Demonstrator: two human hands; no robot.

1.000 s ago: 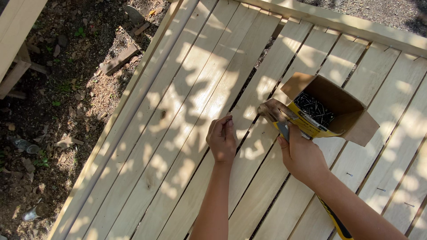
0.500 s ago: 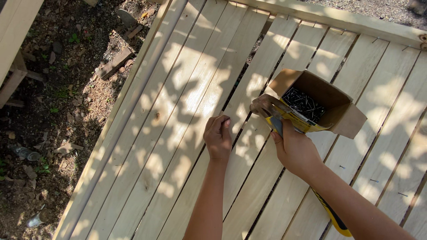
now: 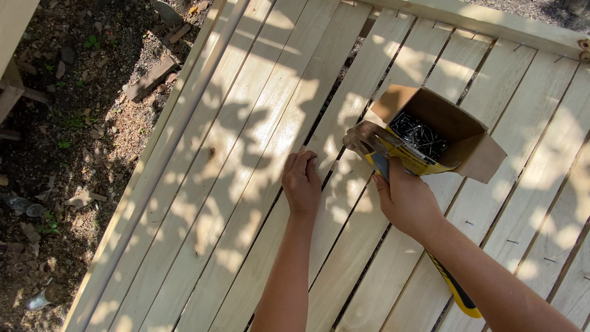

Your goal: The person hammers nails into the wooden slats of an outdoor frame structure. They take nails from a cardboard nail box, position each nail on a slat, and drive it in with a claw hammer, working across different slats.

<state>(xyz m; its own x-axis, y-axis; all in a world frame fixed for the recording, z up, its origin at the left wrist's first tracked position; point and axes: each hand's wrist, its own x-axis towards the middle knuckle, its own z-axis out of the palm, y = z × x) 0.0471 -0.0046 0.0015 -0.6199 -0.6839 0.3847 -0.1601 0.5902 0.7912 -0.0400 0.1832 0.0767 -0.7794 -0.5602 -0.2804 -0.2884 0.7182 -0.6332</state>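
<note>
Pale wooden slat deck runs diagonally, dappled with leaf shadow, narrow gaps between boards. A cross rail of pale timber closes the far end. Left of the deck: bare brown soil with scattered stones, a weathered wood scrap, and a discarded clear bottle.

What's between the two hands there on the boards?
In the head view, only bare wood: one pale plank and a dark gap between boards separate the left hand from the right hand, which grips a hammer.
</note>
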